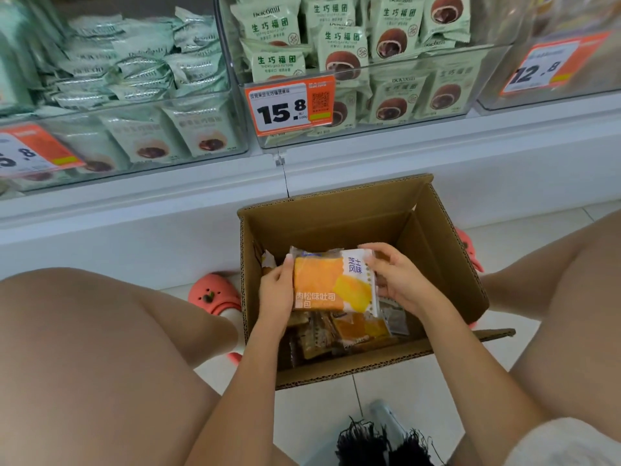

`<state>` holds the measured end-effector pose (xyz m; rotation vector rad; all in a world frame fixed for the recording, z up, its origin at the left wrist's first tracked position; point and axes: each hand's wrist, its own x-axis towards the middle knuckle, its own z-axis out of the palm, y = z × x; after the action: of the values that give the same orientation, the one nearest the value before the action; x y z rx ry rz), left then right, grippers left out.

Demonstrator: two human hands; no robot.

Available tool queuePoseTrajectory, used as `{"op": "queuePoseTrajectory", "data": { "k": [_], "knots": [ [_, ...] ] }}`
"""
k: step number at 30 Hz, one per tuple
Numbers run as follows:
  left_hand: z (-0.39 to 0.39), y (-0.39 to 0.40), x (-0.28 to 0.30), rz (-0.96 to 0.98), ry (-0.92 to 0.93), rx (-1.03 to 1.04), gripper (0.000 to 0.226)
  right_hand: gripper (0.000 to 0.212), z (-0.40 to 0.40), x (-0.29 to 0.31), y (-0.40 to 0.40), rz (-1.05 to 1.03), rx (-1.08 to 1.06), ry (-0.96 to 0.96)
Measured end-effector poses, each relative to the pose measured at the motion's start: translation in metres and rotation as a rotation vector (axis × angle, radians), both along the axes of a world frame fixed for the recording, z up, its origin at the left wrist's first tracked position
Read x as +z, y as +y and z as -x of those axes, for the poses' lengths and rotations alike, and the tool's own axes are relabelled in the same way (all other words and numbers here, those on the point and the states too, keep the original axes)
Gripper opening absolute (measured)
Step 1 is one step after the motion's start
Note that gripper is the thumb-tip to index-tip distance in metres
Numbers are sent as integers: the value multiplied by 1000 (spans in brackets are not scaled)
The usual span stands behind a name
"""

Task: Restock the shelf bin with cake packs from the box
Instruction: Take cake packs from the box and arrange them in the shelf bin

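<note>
Nearest the camera, bare knees spread to either side, with something dark and frayed low in the frame between them, over a pale tiled floor. Between the legs, an open cardboard box standing on the tiles, flaps up, just in front of the shelf base. Inside the box, both hands around one orange-and-white cake pack, raised above the loose packs lying at the bottom. Left hand laid flat against the pack's left edge, fingers straight and pressed to the wrapper. Right hand curled round the pack's right edge, fingers over the top corner, thumb not clearly visible. Pack held roughly level, printed face up, within the box walls and well below the bins. Beside the box on the left, a coral-pink clog; a second one partly hidden behind the right wall of the box. Farther off, a white shelf ledge carrying clear plastic bins. Middle bin packed with pale green packs showing a brown round cake, an orange price tag reading 15.8 clipped to its front. Left bin holding similar green packs, many turned back-side out. At far right, another bin front with a tag reading 12.8.
</note>
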<state>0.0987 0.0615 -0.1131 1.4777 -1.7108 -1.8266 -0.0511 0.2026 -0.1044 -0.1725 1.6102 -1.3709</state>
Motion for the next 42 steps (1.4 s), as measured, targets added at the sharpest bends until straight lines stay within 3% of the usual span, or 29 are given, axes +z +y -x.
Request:
{"op": "queuePoseTrajectory", "data": {
  "k": [3,7,12,16,20,24,29,31,33,38,42],
  "knots": [
    [0,0,-2,231,-34,23,49,26,-9,-4,-3,-64,-95,-132],
    [0,7,5,556,-178,14,41,19,-19,-9,-3,-141,-103,-55],
    [6,13,25,704,-137,93,39,22,-28,-6,-13,-163,-183,30],
    [8,16,47,860,-55,-4,46,29,-26,2,-11,-22,-232,-91],
    [15,9,80,1062,87,-40,47,49,-18,30,-9,187,-97,-190],
    [24,-7,126,1194,201,-33,45,50,-9,86,-21,305,-37,-118],
    [39,-31,210,1353,316,-30,48,23,23,174,-34,457,-160,94],
    [47,-42,247,1385,337,-25,53,32,38,219,-38,532,-186,184],
    [55,-54,283,1461,305,4,54,47,53,265,-40,589,-198,265],
    [92,-83,372,1684,267,182,32,17,97,372,-53,648,-291,456],
    [136,-103,422,1860,198,153,30,21,137,459,-74,654,-340,688]
  ]
}}
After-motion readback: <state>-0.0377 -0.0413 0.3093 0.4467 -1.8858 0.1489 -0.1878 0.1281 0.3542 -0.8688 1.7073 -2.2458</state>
